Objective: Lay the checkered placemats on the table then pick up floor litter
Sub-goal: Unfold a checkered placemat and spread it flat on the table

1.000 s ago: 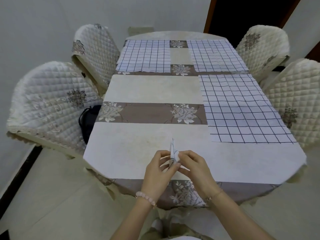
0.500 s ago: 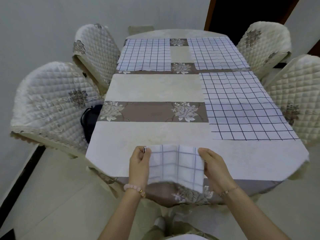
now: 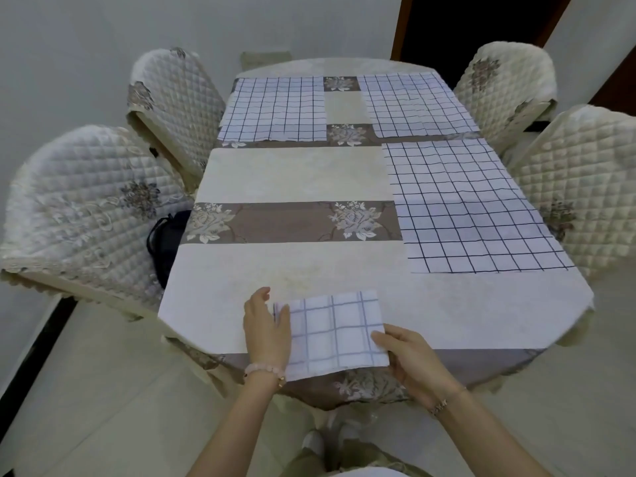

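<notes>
Fingers point(image 3: 380, 339) of the right hand point(image 3: 416, 364) are pinching the near right edge of a folded checkered placemat point(image 3: 335, 332), while the left hand point(image 3: 266, 327) is lying flat with its fingers together over the mat's left edge, pressing rather than gripping. The mat is resting at the near end of the tabletop point(image 3: 292, 173), its lower edge overhanging slightly. It is looking thin, light and floppy, so it is likely best taken by the corners and spread with both hands. Three opened placemats point(image 3: 461, 204) are lying flat farther along the tabletop; the near left place is bare.
</notes>
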